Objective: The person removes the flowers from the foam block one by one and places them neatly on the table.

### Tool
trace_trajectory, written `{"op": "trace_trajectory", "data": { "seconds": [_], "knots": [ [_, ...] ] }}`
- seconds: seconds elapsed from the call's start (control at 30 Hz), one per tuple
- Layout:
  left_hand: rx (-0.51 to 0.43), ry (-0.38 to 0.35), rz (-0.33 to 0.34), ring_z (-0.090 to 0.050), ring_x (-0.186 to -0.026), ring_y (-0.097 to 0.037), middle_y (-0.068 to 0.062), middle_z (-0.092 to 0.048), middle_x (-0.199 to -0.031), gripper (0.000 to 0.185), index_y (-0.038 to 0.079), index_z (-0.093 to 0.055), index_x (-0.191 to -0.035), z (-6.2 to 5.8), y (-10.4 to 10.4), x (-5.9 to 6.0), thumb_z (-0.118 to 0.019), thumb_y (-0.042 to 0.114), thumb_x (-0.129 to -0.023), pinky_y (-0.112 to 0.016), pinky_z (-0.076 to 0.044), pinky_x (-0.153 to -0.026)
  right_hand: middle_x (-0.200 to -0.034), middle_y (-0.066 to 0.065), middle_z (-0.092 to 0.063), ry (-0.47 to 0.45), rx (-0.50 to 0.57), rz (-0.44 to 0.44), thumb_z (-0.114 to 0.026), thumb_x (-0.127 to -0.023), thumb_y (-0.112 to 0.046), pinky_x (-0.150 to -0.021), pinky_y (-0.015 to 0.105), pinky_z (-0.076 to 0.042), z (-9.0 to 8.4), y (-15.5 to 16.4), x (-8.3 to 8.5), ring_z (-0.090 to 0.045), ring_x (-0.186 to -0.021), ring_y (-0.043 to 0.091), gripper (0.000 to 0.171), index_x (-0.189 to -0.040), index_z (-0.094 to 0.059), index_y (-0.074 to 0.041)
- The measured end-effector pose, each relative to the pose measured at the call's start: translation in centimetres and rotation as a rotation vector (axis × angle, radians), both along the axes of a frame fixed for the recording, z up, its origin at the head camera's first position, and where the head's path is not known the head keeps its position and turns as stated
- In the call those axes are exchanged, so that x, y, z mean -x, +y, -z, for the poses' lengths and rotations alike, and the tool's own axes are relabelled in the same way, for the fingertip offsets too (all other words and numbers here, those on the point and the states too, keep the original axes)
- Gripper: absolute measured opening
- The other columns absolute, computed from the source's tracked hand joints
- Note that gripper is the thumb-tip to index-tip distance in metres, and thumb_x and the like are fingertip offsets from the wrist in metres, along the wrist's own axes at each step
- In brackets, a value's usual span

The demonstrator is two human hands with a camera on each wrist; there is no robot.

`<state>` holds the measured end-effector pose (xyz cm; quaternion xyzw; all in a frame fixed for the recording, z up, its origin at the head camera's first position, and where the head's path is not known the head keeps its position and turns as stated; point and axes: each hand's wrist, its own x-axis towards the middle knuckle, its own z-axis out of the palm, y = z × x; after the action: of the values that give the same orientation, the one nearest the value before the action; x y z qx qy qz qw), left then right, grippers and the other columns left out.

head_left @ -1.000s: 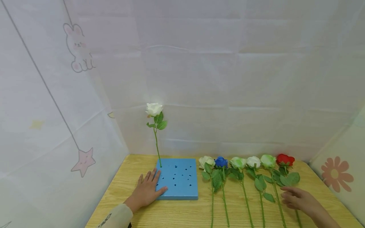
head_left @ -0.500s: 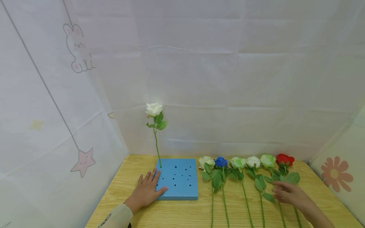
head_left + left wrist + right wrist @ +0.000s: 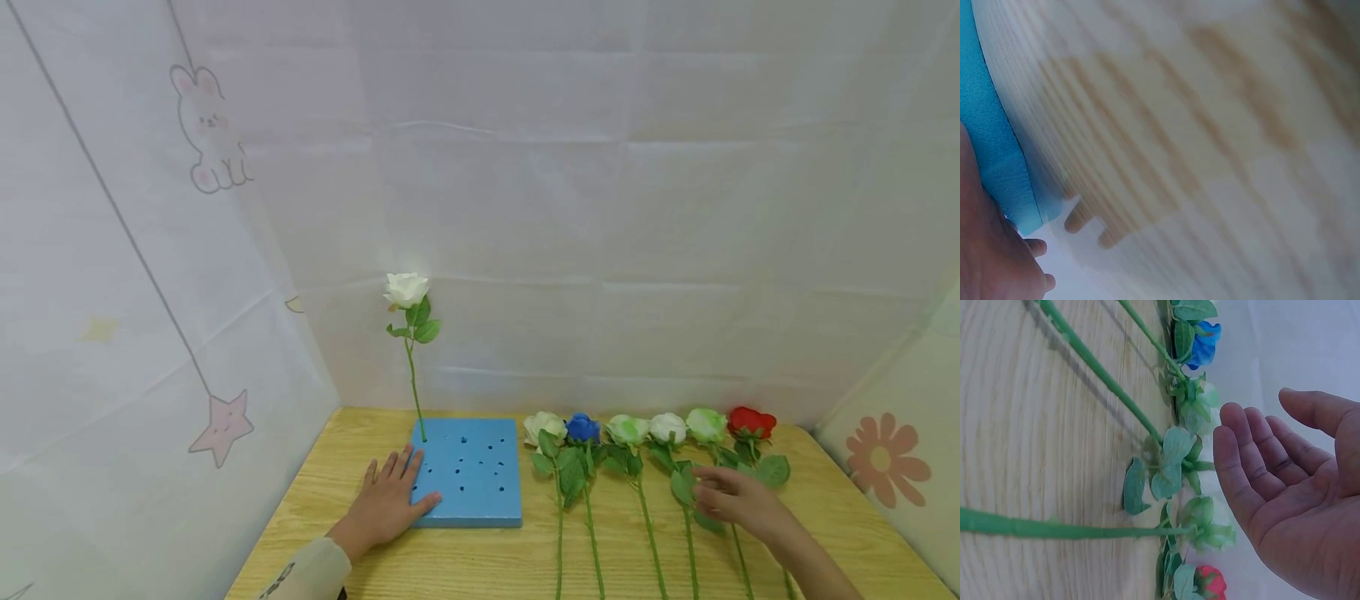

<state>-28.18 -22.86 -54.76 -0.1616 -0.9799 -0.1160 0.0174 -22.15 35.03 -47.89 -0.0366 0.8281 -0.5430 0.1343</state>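
Observation:
A blue square foam block [image 3: 472,467] dotted with small holes lies on the table. One white rose [image 3: 407,290] stands in its back left corner, leaning slightly left. My left hand [image 3: 386,500] rests with spread fingers on the block's left edge and the table beside it. To the right, my right hand [image 3: 738,504] hovers over the stems and leaves of the row of flowers, near the white rose [image 3: 667,427] and the right-hand pale green rose [image 3: 706,425]. Its fingers are relaxed and hold nothing, as the palm [image 3: 1310,506] in the right wrist view shows.
In the same row lie a cream rose [image 3: 545,428], a blue rose [image 3: 582,428], another pale green rose [image 3: 627,429] and a red rose [image 3: 752,422], stems toward the front. White printed cloth [image 3: 570,208] hangs behind and at both sides of the wooden table [image 3: 450,567].
My right hand has moved left over the flowers, from near the red rose's stem toward the white rose's leaves. My left hand and the flowers have stayed in place.

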Motion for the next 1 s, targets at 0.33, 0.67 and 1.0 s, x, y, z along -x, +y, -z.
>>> {"op": "trace_trajectory", "data": {
  "seconds": [0.33, 0.67, 1.0],
  "knots": [
    [0.001, -0.011, 0.001, -0.021, -0.152, -0.042, -0.012, -0.016, -0.169, 0.098, 0.015, -0.022, -0.164, 0.3, -0.3, 0.2, -0.030, 0.083, -0.093, -0.071, -0.011, -0.116, -0.129, 0.026, -0.056, 0.040, -0.002, -0.025, -0.061, -0.103, -0.033, -0.093, 0.046, -0.056, -0.6, -2.6, 0.9, -0.065, -0.116, 0.038, 0.067, -0.151, -0.038, 0.008],
    [0.001, -0.016, -0.004, -0.020, -0.153, -0.041, -0.012, -0.016, -0.169, 0.096, 0.015, -0.021, -0.164, 0.0, 0.0, 0.1, -0.034, 0.080, -0.094, -0.070, -0.010, -0.117, -0.132, 0.025, -0.058, 0.047, 0.018, -0.067, -0.060, -0.104, -0.032, -0.095, 0.049, -0.055, -1.3, -4.7, 1.9, -0.066, -0.116, 0.038, 0.066, -0.152, -0.037, 0.007],
    [0.000, -0.015, -0.004, -0.020, -0.153, -0.042, -0.012, -0.016, -0.169, 0.095, 0.015, -0.021, -0.164, 0.1, 0.0, 0.1, -0.035, 0.079, -0.095, -0.070, -0.010, -0.117, -0.136, 0.029, -0.057, 0.077, 0.035, -0.072, -0.061, -0.104, -0.031, -0.095, 0.049, -0.055, -1.6, -6.8, 2.7, -0.065, -0.113, 0.038, 0.065, -0.152, -0.039, 0.006]
  ]
}}
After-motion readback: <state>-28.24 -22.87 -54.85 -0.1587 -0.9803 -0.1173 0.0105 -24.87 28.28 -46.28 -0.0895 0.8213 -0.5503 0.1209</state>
